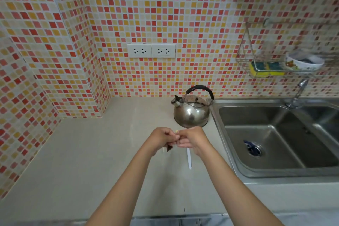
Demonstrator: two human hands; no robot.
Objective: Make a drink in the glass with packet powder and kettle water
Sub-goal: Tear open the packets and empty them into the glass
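So right now both hands are bunched together over the counter (91,161), pinching a small packet (169,147) between them. Looks to me like the tear-open step. Only a dark corner of the packet pokes out under the left hand (161,138), plus a tiny yellowish bit up top between the thumbs, so I can't say if it's already torn.

Grip-wise: left hand is curled tight with fingers closed on the packet, right hand (192,139) is pinched onto it from the other side, knuckles nearly touching. Neither hand is loose.

If I were doing this, I'd keep the pinch points close together at the top edge and tear slowly, holding the packet upright so powder doesn't spray over the counter. Best done right above the glass.

About the glass (176,156): there's a faint clear outline just below the hands with a white stick, maybe a spoon (189,159), standing in it. It's hard to make out, honestly.

Further back the steel kettle (191,111) sits near the wall, lid on, just beside the sink (266,143). Nobody's touching it, so pouring comes later.
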